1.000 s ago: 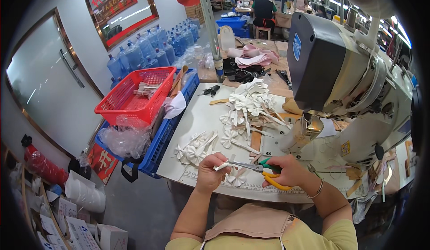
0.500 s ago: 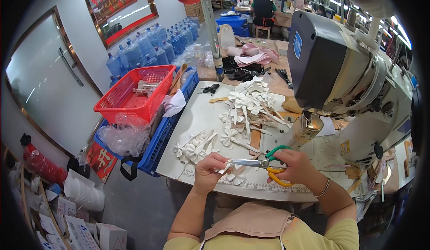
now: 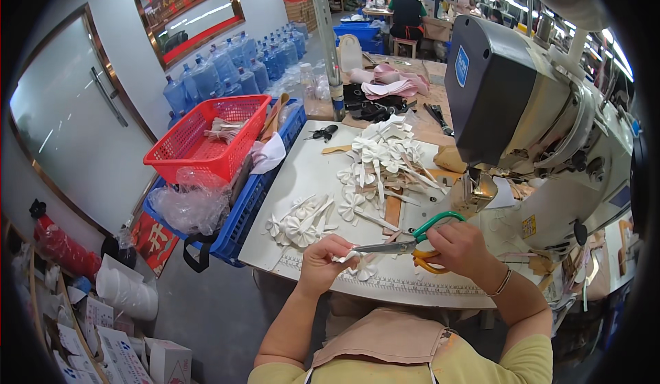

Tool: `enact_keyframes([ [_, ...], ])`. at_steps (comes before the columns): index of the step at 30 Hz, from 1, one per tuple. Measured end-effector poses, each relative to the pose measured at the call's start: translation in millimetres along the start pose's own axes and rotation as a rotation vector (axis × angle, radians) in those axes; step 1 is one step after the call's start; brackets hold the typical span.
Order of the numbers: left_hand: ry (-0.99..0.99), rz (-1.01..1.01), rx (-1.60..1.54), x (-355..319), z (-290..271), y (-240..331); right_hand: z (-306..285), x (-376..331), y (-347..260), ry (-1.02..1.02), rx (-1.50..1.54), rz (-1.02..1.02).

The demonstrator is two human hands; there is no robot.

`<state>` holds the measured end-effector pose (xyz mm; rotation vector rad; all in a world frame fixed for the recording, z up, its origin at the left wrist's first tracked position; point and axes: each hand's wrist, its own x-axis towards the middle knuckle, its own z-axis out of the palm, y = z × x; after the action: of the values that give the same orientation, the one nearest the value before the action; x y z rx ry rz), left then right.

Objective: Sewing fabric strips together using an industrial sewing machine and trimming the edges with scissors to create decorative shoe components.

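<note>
My right hand (image 3: 456, 248) grips a pair of scissors (image 3: 395, 247) with one green and one orange handle. Their blade tips point left and meet a small white piece (image 3: 346, 256), pinched in the fingers of my left hand (image 3: 324, 263). It looks like one of the white flower-shaped pieces, though my fingers hide most of it. Just beneath the blades another white flower (image 3: 365, 268) lies by the table's ruler edge. A small heap of white flowers (image 3: 300, 224) is left of my hands, and a larger pile (image 3: 382, 151) spreads farther back.
A sewing machine (image 3: 522, 102) stands close on the right. Small black snips (image 3: 322, 134) lie at the back of the white tabletop (image 3: 282, 178). At left, a red basket (image 3: 206, 136) rests on a blue crate (image 3: 258, 195). Pink pieces (image 3: 392, 85) lie beyond; a person (image 3: 407, 14) sits far back.
The scissors' handles have spread a little and my right hand has shifted slightly right. My left hand keeps its pinch on the white piece at nearly the same spot.
</note>
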<state>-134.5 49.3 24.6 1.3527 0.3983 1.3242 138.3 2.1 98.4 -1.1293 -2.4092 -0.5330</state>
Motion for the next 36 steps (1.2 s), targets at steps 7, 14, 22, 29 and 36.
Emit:
enact_keyframes([
  [7, 0.059, -0.094, -0.012, -0.6, -2.9, 2.8, 14.0, -2.0, -10.6, -0.052, 0.382, 0.200],
  [14, 0.049, 0.002, 0.048, 4.4, -7.8, 4.0, 31.2, -6.6, -39.2, -0.132, 0.646, 0.495],
  [22, 0.035, -0.023, 0.047, 0.6, -9.1, 0.7, 27.1, -6.6, -24.3, -0.003, 0.407, 0.277],
  [29, 0.041, -0.037, 0.033, 0.0, -5.7, 2.2, 22.1, -7.7, -19.4, -0.089, 0.321, 0.257],
  [36, 0.138, -0.134, 0.077, -1.8, -10.7, -0.4, 37.3, -15.6, -29.4, -0.026, 0.977, 0.836],
])
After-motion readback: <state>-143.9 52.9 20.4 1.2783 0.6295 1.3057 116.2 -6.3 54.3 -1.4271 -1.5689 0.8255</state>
